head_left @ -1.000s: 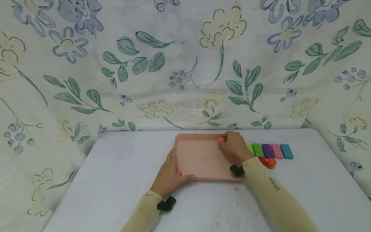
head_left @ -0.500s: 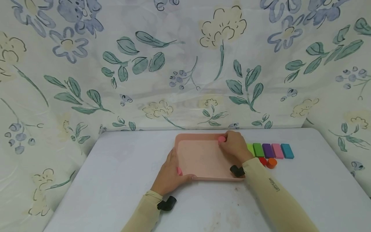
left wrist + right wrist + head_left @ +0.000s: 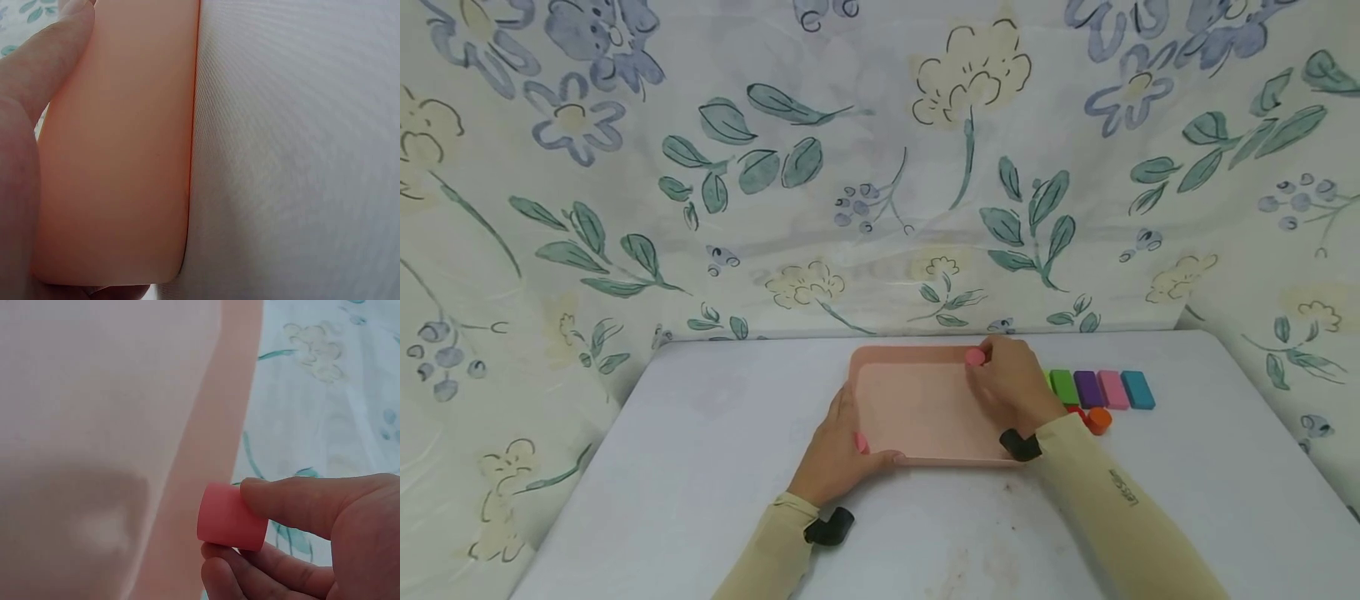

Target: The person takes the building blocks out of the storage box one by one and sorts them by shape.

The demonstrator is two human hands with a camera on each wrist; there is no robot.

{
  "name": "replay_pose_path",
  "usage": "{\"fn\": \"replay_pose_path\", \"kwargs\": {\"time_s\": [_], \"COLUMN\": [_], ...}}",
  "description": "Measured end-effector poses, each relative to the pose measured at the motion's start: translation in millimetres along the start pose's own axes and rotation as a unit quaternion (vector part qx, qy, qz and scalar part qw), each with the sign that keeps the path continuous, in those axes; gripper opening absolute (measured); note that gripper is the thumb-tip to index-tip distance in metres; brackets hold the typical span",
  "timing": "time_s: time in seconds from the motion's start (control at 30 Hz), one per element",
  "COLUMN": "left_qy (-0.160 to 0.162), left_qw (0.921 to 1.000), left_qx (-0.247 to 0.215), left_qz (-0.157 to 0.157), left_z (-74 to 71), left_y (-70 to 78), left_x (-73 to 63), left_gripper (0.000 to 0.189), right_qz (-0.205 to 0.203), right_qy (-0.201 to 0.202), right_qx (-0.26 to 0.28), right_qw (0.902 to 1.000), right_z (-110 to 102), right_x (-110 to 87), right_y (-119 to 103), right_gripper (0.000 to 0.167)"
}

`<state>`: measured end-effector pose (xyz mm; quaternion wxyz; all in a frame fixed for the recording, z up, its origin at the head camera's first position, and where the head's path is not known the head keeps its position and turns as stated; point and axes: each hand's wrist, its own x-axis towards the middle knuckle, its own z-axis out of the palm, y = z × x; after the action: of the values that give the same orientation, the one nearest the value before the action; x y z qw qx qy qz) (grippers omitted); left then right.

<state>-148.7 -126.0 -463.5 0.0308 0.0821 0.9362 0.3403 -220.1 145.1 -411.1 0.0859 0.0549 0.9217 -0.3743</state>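
In the head view a shallow pink tray (image 3: 932, 408) lies on the table. My left hand (image 3: 831, 454) grips its near left corner, with the thumb along the front wall. The left wrist view shows the thumb (image 3: 53, 56) against the tray's outer wall (image 3: 119, 156). A pink cylinder block (image 3: 861, 442) shows beside that hand, inside the tray's corner, partly hidden. Over the far right corner my right hand (image 3: 1011, 379) pinches another pink cylinder block (image 3: 231, 515) between thumb and fingers, at the tray's rim. The right hand hides part of the tray's right side.
Right of the tray stands a row of flat blocks: green (image 3: 1063, 387), purple (image 3: 1090, 389), pink (image 3: 1113, 389) and blue (image 3: 1138, 389). An orange cylinder (image 3: 1099, 420) and a partly hidden red one sit in front. A flowered cloth (image 3: 880, 250) hangs behind the table.
The right hand has shifted slightly back and to the right with the pink cylinder block. The left hand stays on the tray's corner. The head view has moved a little.
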Motion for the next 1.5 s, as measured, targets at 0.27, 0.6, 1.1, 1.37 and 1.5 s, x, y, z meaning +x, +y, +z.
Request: {"fn": "replay_pose_path", "kwargs": {"time_s": [0.27,0.6,1.1,1.37,1.5], "left_qy": [0.004,0.003,0.001,-0.002,-0.002], "left_qw": [0.9999,0.9999,0.9999,1.0,1.0], "left_qx": [0.002,0.007,0.004,-0.001,-0.003], "left_qz": [0.009,0.014,0.012,0.006,0.008], "left_z": [0.9,0.6,1.5,0.4,0.7], "left_y": [-2.7,-3.2,-4.1,-3.6,-3.3], "left_x": [1.3,1.4,2.5,2.1,1.6], "left_gripper": [0.134,0.132,0.132,0.134,0.134], "right_qz": [-0.085,-0.079,-0.086,-0.099,-0.091], "right_qy": [0.03,0.043,0.067,0.083,0.077], "right_qx": [-0.05,-0.058,-0.069,-0.068,-0.063], "right_qw": [0.9947,0.9942,0.9916,0.9893,0.9908], "right_z": [-10,-12,-16,-23,-29], "right_x": [-11.0,-25.4,-46.8,-60.4,-66.7], "right_y": [3,10,24,33,37], "right_gripper": [0.034,0.04,0.041,0.043,0.045]}}
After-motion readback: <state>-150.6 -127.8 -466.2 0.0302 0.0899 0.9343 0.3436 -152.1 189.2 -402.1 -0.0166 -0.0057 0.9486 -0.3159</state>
